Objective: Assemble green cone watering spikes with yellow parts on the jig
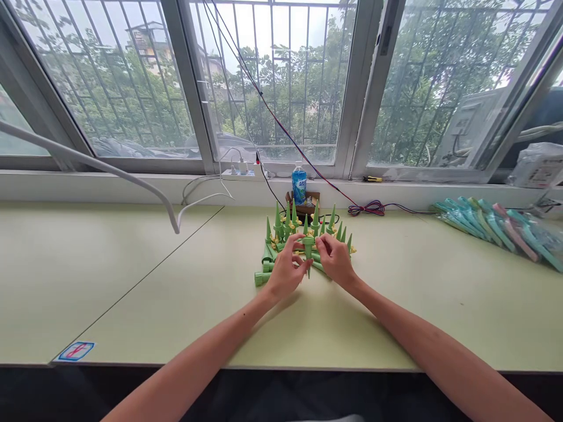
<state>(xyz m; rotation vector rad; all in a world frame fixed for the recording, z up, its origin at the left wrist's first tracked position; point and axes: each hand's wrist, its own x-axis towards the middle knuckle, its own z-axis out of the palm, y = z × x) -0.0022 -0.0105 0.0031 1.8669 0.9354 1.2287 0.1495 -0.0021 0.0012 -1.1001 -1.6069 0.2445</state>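
Note:
A green plastic plant-watering spike (308, 251) is held with its point down, just above the table. My left hand (288, 268) grips it between thumb and fingers from the left. At the right of its wide top my right hand (336, 257) is closed in a pinch; whatever lies between those fingertips is too small to make out. Behind both hands several similar green spikes (315, 218) stand point up, with small yellow valve pieces (275, 240) among them. More green tubular pieces (263, 278) lie beside my left hand, partly covered by it.
A blue liquid bottle (299, 185) stands by a small brown box (313, 200) near the windowsill. Coiled cable (366, 207) and bagged coloured plastic items (497, 227) are at the right. A white cable arm (132, 176) hangs over the left side of the table (176, 316).

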